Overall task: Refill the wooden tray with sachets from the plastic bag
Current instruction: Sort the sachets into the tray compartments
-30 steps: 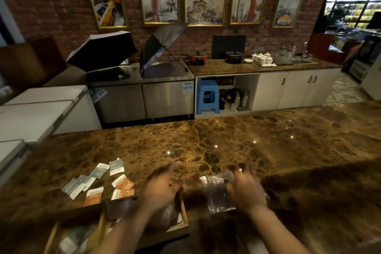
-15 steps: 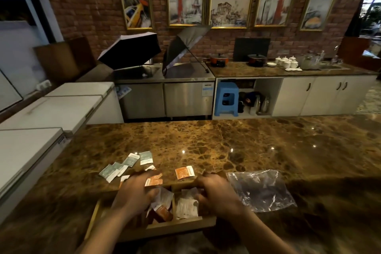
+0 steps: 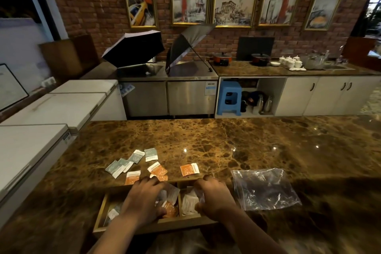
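Observation:
The wooden tray (image 3: 100, 213) sits at the counter's near edge and is split into compartments. My left hand (image 3: 144, 199) is curled over a pile of orange and white sachets (image 3: 170, 208) in the middle compartment. In the right compartment my right hand (image 3: 215, 197) cups white sachets (image 3: 189, 202) between thumb and fingers. The clear plastic bag (image 3: 266, 188) lies flat and crumpled on the counter, right of the tray, and neither hand touches it. Whether anything is left inside it I cannot tell.
Loose teal sachets (image 3: 135, 158) and orange sachets (image 3: 189, 169) lie scattered on the brown marble counter (image 3: 226, 140) just beyond the tray. White chest freezers (image 3: 31, 146) stand to the left. Open umbrellas and cabinets line the far brick wall.
One second ago my right hand held the plastic bag up. The bag now lies on the counter to the right, and both hands have dropped into the tray's compartments.

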Motion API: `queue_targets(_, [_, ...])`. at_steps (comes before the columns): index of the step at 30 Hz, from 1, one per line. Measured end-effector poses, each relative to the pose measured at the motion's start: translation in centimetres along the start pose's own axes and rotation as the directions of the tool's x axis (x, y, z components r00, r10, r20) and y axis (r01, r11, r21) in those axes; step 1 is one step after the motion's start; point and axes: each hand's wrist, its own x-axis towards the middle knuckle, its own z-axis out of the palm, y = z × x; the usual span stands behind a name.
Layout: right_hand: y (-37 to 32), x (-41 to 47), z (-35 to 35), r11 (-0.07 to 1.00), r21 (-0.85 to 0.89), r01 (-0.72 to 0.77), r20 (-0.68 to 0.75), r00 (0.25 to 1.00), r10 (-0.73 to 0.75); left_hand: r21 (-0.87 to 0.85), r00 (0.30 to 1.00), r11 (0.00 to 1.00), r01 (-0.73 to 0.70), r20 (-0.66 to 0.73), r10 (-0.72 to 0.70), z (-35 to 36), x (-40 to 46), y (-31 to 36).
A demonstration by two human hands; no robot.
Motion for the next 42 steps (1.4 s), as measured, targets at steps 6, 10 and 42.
queue_targets(6, [0.5, 0.8, -0.9, 0.95, 0.274, -0.15, 0.074, 0.988, 0.134, -0.084, 0.999, 0.996, -0.023, -0.051, 0.019, 0.4, -0.1, -0.3])
queue_targets(10, [1.3, 1.3, -1.8, 0.914, 0.378, -0.15, 0.036, 0.988, 0.147, -0.147, 0.996, 0.989, -0.009, -0.087, -0.004, 0.4, -0.2, 0.0])
queue_targets(42, [1.2, 1.2, -0.5, 0.976, 0.2, -0.092, 0.055, 0.995, 0.082, -0.235, 0.985, 0.97, 0.055, -0.144, -0.091, 0.2, 0.7, 0.3])
